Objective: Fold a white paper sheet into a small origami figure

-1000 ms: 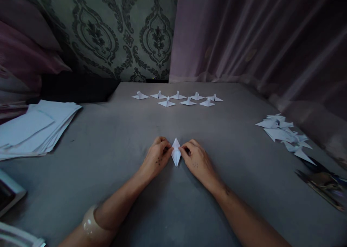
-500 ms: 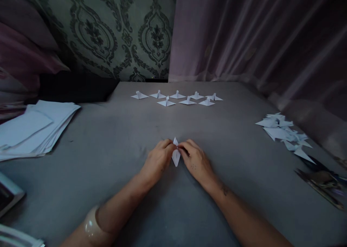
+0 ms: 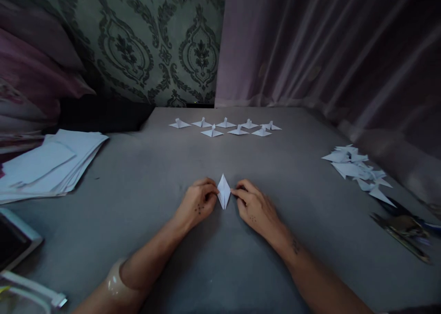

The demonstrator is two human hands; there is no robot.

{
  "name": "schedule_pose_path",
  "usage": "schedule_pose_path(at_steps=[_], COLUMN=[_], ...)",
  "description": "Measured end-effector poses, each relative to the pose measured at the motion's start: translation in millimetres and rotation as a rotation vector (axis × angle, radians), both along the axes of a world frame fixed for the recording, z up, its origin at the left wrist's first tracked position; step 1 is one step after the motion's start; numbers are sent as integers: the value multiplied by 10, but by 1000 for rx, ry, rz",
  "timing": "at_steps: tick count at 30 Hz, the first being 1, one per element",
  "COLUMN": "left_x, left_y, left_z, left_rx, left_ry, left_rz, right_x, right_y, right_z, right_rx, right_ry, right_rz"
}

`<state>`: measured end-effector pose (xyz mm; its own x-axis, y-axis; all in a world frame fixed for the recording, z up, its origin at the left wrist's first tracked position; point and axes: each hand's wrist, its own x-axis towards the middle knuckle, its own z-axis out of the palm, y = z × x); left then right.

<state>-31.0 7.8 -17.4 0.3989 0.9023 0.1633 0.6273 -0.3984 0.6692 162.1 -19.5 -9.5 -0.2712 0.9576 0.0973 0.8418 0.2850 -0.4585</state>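
A narrow diamond of folded white paper (image 3: 224, 195) lies on the table in front of me, one point away from me and one toward me. A crease or slit runs down its lower half. My left hand (image 3: 198, 201) pinches the paper's left corner between thumb and fingers. At the right corner, the index fingertip of my right hand (image 3: 257, 206) touches the edge, its thumb held apart below. Farther back, several folded paper cranes (image 3: 225, 123) stand in two rows with wings spread.
A stack of white paper sheets (image 3: 51, 165) lies at left, above a dark device with a pale rim (image 3: 20, 240) and a white cable (image 3: 37, 288). At right are a pile of folded paper pieces (image 3: 354, 165) and scissors-like tools (image 3: 401, 233). A curtain (image 3: 275, 43) hangs behind.
My hands have moved apart from the paper's middle to its side corners. The paper, narrower and mostly covered before, now shows as a wider diamond. The view has shifted slightly.
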Motion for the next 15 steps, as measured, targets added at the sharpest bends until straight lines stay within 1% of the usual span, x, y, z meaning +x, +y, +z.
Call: schedule_pose_path(at_steps=[2,4,7,11,15], left_x=[4,7,2,-18,-14], left_y=[19,29,34,44,52], left_z=[20,24,-16,-83,-63], left_rx=[-71,-111,-133,-130,-149], left_ry=[-53,-77,-114,-135,-182], left_rz=[101,151,127,94,83], right_x=[3,-5,-25,-72,-125], right_y=[13,27,35,12,9], right_z=[-40,-74,-95,-81,-85], right_rx=[18,30,29,17,10], right_ry=[55,115,182,236,335], right_rz=[-47,-98,-139,-151,-178])
